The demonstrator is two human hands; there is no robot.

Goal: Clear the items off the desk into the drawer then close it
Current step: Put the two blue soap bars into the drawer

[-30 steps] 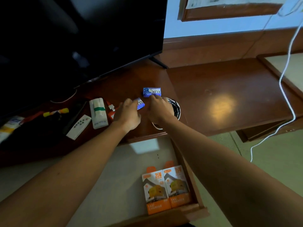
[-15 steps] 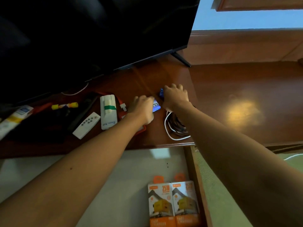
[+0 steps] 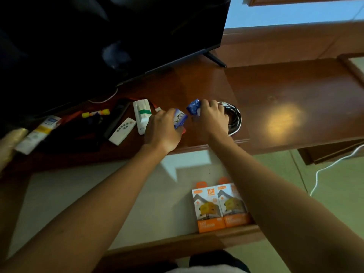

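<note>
Gripping glossy blue packets: left hand (image 3: 163, 131) w/ one (image 3: 179, 120); right hand (image 3: 211, 119) another (image 3: 194, 107).

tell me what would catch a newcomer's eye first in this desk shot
Two bare arms reach to mid-desk, the left hand and right hand each closed on a small blue packet. Below them the open drawer holds two orange charger boxes at its front right corner. A big dark TV screen fills the upper left, with remotes and clutter still on the desk beneath it.
</note>
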